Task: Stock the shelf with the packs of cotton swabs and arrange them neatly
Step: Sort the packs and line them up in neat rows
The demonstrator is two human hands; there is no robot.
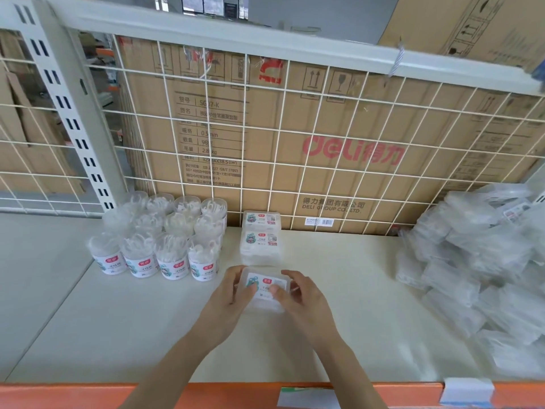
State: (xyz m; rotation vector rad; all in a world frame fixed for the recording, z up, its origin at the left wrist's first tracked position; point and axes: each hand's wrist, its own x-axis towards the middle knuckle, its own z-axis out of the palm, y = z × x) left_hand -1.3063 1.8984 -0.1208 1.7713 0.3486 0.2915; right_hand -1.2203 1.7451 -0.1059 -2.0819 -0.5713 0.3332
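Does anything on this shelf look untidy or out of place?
Yes. The clear plastic packs at the right end of the shelf lie in a loose, tilted heap. The round tubs stand in rows, and two flat boxes line up behind the box that the left hand and right hand hold. Nothing looks spilled or damaged.

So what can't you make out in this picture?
Head view only.
Box label: partly covered by thumbs of the left hand and right hand.
Bags: blurred, cut off by the right edge.
Rear tubs: labels hidden behind the front row.
Carton small print: too blurred to read.
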